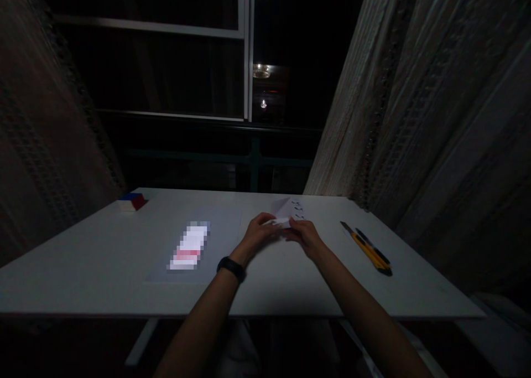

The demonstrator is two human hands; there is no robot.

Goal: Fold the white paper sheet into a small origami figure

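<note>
A folded piece of white paper (pixel 286 207) with several dark curved marks along its right side is held up just over the white table. My left hand (pixel 259 233), with a dark band on the wrist, pinches its near left edge. At the near right edge, my right hand (pixel 306 236) has its thumb and fingers closed on the same paper. The fingertips hide part of the lower fold.
A yellow utility knife (pixel 367 249) with its blade out lies right of my hands, beside a dark pen (pixel 373 246). Left lies a lit, pixelated phone (pixel 189 246) on a pale sheet (pixel 226 231). A blue, white and red block (pixel 131 202) sits at the table's (pixel 91 256) far left.
</note>
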